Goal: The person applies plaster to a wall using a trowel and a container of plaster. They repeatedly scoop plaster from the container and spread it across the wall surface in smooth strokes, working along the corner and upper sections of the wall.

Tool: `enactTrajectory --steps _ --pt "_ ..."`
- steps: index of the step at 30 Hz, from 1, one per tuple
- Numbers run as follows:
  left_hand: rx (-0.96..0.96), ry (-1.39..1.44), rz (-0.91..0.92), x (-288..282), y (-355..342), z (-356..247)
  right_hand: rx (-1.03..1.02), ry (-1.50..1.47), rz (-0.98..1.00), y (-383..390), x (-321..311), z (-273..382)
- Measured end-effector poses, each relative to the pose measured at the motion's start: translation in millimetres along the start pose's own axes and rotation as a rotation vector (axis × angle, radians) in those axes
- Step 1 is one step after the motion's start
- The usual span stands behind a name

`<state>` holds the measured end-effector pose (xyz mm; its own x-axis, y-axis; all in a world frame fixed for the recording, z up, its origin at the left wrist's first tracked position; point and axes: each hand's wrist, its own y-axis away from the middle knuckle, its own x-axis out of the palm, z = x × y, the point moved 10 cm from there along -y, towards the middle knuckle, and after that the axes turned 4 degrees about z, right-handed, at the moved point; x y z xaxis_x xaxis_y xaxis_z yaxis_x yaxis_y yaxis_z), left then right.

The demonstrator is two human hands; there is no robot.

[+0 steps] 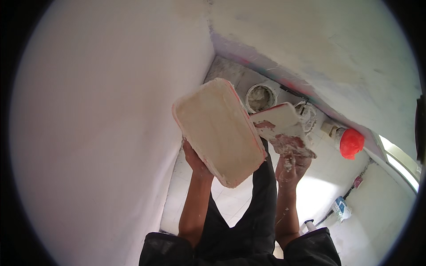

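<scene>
My left hand (195,158) is closed on the lower left edge of a big rectangular plastering float (219,133) with rounded corners. Its broad face is tilted toward me, coated in cream plaster, and a thin reddish rim shows. In my right hand (293,169), smeared with white plaster, is a smaller plaster-caked trowel (284,133) with reddish patches. That tool's left end meets or overlaps the right edge of the big float; I cannot tell if they touch. The right fingers are mostly hidden behind the trowel.
A white bucket (248,101) of plaster stands on the tiled floor beyond the tools. Beside it is a plaster-smeared white container (310,119). A red plastic bag (352,144) and a blue-and-white bag (341,208) lie rightward. Walls rise on the left (97,133) and far side (319,48).
</scene>
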<state>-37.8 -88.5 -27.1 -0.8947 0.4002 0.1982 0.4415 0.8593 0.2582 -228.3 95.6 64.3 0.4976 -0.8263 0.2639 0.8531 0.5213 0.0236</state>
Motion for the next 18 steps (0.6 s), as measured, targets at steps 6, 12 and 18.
enactTrajectory --steps 6,12,18 --pt "-0.065 0.278 0.013 27.2 -6.1 -5.8 0.024 0.655 0.083 -9.1 6.0 30.3" --pt "-0.132 0.361 0.024 48.7 -4.0 -28.6 -0.024 0.862 0.372 -7.9 24.0 45.8" --pt "-0.296 0.706 0.079 44.5 -2.1 2.7 0.178 0.946 0.504 -1.7 18.8 31.3"
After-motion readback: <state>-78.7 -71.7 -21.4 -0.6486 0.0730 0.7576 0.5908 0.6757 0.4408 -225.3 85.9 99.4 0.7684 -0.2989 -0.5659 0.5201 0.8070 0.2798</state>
